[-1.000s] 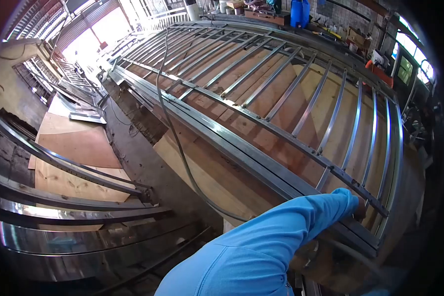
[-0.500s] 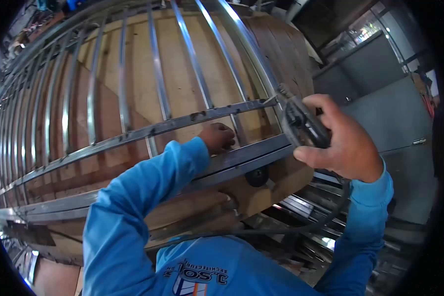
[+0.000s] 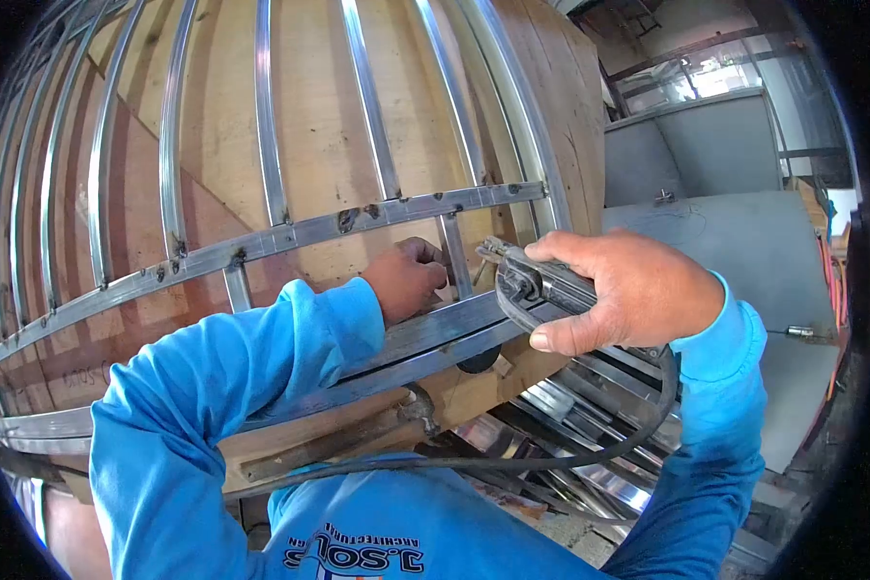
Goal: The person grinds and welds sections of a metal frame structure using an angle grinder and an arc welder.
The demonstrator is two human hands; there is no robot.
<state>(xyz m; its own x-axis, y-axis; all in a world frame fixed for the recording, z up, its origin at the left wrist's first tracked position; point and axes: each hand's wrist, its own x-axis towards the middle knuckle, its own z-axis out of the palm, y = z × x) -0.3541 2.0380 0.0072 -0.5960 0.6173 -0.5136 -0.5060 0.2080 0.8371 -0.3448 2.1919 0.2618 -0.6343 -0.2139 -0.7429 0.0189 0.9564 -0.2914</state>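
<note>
Fingers (image 3: 575,333) wrap grinder (image 3: 536,286) (beside steel frame (image 3: 309,232)).

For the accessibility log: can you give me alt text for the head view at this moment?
A person in blue sleeves grips a corded welding tool in the right hand beside a steel grille frame lying on plywood sheets, while the left hand rests on the frame's lower rail by an upright bar. The tool's cable loops below.

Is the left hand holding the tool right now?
No, the right hand grips the tool; the left hand rests on the metal frame.
</note>
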